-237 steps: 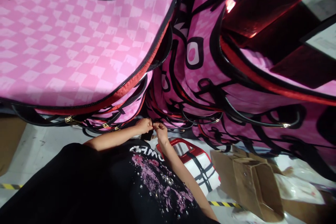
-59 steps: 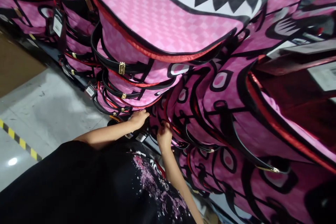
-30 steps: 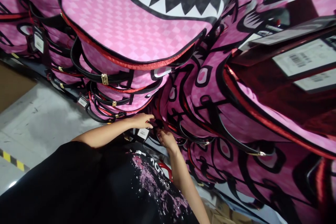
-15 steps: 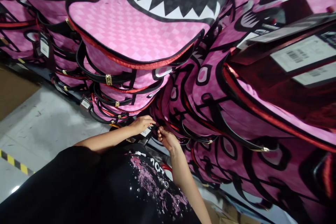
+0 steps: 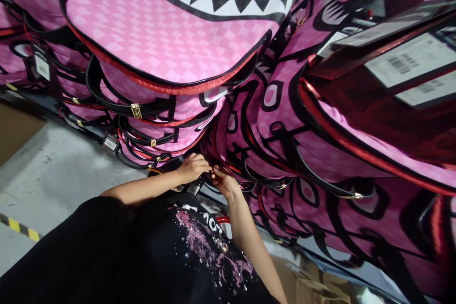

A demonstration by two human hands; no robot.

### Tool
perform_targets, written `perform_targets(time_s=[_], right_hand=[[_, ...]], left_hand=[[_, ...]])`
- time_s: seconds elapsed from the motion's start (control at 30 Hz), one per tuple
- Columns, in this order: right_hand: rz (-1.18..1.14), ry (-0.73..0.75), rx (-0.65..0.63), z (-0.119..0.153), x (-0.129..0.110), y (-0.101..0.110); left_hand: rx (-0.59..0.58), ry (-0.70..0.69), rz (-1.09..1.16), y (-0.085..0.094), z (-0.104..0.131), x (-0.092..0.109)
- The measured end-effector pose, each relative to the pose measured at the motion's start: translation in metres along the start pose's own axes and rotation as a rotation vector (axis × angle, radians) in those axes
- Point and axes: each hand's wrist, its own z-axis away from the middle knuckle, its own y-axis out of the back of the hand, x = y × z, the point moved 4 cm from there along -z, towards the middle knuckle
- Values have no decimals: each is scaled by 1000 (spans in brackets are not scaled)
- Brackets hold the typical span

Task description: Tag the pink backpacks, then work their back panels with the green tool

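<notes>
Pink bags (image 5: 160, 42) are crowding you from 10 to 4 o'clock, black strap (image 5: 295, 156) hanging at 2. Tag (image 5: 194, 188) is showing at 6 o'clock, just below left hand (image 5: 194, 168). Right hand (image 5: 225, 183) is nearly meeting left; cannot tell whether you're pinching anything.

Left hand (image 5: 194, 169) and right hand (image 5: 223, 181), both bare, close together before the body.
The left forearm (image 5: 142, 191) comes in from the left, rising gently, its hand back-side up with fingers bent toward the right. The right forearm (image 5: 257, 242) slants steeply up from the lower right, its hand leaning left with fingers curled inward. Whether the fingertips touch or pinch is too small to tell.
</notes>
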Motion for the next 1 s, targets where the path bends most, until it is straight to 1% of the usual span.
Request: perform_targets(time_s=[0.1, 0.17, 0.33, 0.47, 0.6, 0.8, 1.0], right_hand=[[-7, 11, 50, 0, 1, 0], [-10, 42, 88, -1, 2, -2], [-5, 134, 211, -9, 9, -6], [12, 195, 298, -12, 16, -9], [35, 245, 369, -13, 21, -10], [53, 320, 391, -14, 24, -10], [57, 332, 369, -15, 26, -10]], left_hand=[[19, 138, 27, -3, -5, -5], [17, 206, 51, -4, -6, -6], [-55, 270, 99, -5, -6, -6], [-94, 336, 84, -5, -6, -8], [-132, 357, 68, -6, -9, -7], [-170, 383, 57, -7, -10, -4], [-183, 400, 67, -4, -9, -3]])
